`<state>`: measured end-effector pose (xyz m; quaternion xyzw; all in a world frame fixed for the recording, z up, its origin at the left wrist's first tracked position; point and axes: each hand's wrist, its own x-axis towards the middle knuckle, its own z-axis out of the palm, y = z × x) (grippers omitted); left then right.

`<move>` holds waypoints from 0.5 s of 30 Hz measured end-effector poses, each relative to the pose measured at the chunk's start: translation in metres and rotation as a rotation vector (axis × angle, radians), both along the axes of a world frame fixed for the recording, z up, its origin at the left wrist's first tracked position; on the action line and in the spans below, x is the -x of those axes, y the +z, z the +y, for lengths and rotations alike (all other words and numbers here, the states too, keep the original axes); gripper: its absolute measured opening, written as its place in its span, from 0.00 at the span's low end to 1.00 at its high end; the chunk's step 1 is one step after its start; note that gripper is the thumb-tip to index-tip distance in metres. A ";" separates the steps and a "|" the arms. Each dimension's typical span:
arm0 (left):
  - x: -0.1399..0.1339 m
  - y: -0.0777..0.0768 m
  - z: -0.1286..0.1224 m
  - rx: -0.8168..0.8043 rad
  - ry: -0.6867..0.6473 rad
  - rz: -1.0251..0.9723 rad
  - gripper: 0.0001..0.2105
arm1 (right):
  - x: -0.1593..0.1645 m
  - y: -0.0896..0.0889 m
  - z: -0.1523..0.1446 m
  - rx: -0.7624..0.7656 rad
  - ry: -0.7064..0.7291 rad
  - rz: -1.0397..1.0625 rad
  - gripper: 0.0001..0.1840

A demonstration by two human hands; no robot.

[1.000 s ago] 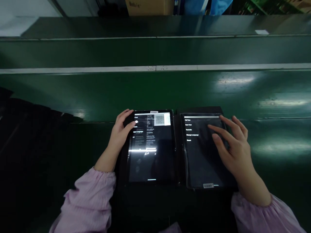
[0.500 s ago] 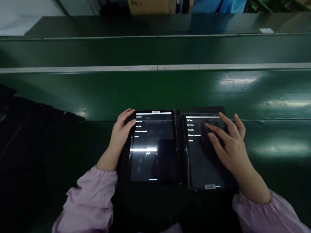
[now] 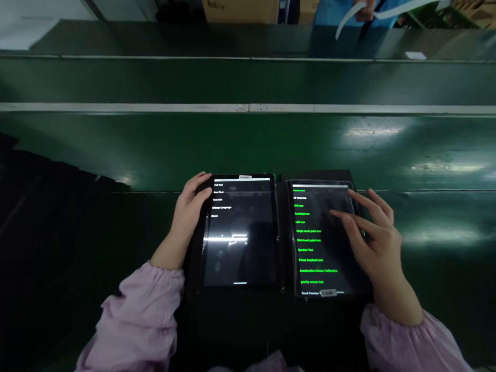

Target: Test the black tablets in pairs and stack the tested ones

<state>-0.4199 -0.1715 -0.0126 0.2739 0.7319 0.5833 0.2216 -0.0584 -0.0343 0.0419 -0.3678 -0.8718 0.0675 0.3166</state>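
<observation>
Two tablets lie side by side in front of me, screens up. The left tablet (image 3: 241, 253) shows a short white menu, with a small label at its top edge. My left hand (image 3: 189, 206) grips its upper left edge, thumb at the screen's border and fingers around the corner. On the right tablet (image 3: 325, 258) a long list of mostly green test names is lit, and a label sits at its bottom edge. My right hand (image 3: 374, 232) hovers over the upper right of that screen, fingers apart, index fingertip at or just above the glass.
A green work surface (image 3: 155, 144) stretches ahead, crossed by a pale metal strip (image 3: 155, 107). Dark folded material (image 3: 46, 206) lies at the left. Across the bench, a person's hand (image 3: 365, 11) holds a white strip (image 3: 346, 21). A cardboard box (image 3: 242, 11) stands behind.
The right tablet's screen has switched from a short white menu to a long, mostly green list. My right hand has shifted slightly. A co-worker's hand with a white strip has appeared at the back.
</observation>
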 end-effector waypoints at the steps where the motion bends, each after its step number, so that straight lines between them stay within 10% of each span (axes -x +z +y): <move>1: 0.001 -0.001 0.000 -0.003 -0.004 0.000 0.15 | 0.000 -0.001 0.000 -0.006 0.027 -0.005 0.18; 15: 0.016 -0.008 -0.014 0.052 -0.262 -0.003 0.41 | -0.008 0.004 0.001 -0.012 -0.022 0.062 0.16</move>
